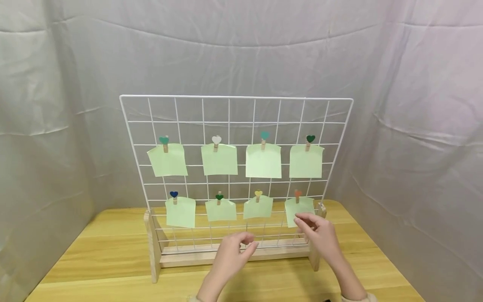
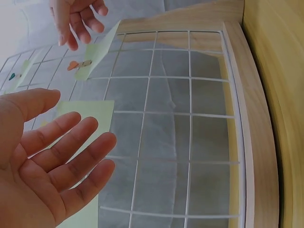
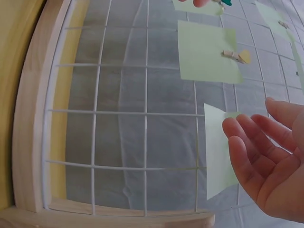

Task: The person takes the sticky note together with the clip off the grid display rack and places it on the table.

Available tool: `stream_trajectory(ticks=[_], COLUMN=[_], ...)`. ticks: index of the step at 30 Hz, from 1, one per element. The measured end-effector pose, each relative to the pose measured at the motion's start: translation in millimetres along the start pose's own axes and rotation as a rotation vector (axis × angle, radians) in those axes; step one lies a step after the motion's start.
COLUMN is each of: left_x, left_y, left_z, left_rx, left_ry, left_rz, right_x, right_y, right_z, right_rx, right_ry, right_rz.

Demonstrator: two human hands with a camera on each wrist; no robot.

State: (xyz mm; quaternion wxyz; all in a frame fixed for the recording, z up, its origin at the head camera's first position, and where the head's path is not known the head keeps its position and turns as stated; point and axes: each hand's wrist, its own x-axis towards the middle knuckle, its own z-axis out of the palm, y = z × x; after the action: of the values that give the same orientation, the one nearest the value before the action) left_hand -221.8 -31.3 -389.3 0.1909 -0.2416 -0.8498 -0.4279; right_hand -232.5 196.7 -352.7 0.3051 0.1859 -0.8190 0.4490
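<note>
A white wire grid (image 1: 241, 97) stands upright with pale green paper notes hung on it in two rows, each under a small wooden clip with a coloured heart. At the lower right, my right hand (image 1: 320, 235) is in front of a note (image 1: 298, 207) under an orange heart clip (image 1: 298, 193). Its fingers are loosely bent around nothing; whether they touch the paper I cannot tell. My left hand (image 1: 232, 256) hovers before the grid's lower middle, below the note with the yellow heart clip (image 1: 258, 193). The left wrist view shows its fingers (image 2: 85, 161) spread and holding nothing.
A wooden base (image 1: 234, 256) with side posts (image 1: 152, 247) carries the grid on a wood-grain table (image 1: 94, 256). Grey cloth (image 1: 234, 42) hangs behind and on both sides. A small dark object (image 1: 326, 300) shows at the bottom edge of the head view.
</note>
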Motion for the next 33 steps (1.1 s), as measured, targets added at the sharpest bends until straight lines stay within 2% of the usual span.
stream_trajectory(ticks=[6,17,23,25,28,30,33], left_x=[7.8,25.2,35.7,39.1,44.3,47.4,51.3], left_y=[0.5,6.2,11.3,13.3,16.1,18.0,20.0], left_z=[8.0,19.6,25.1,27.2,30.6,32.4,34.8], left_rx=[-0.054,-0.137,-0.202,-0.213,-0.232,-0.249,-0.272], left_ry=[-0.005,-0.018,-0.026,-0.028,-0.033,-0.035,-0.030], left_rz=[0.020,0.007,0.003,0.010,0.013,0.012,0.015], right_x=[9.9,25.8,34.6,37.3,41.7,44.2,47.5], right_y=[6,9,11,1,-1,-1,12], right_z=[-2,-12,-16,-19,-21,-22,-21], right_rx=[0.019,-0.004,0.007,0.010,0.009,0.000,-0.021], right_ry=[0.004,-0.016,-0.054,-0.068,-0.078,-0.086,-0.098], right_rz=[-0.035,0.021,0.055,0.062,0.064,0.071,0.063])
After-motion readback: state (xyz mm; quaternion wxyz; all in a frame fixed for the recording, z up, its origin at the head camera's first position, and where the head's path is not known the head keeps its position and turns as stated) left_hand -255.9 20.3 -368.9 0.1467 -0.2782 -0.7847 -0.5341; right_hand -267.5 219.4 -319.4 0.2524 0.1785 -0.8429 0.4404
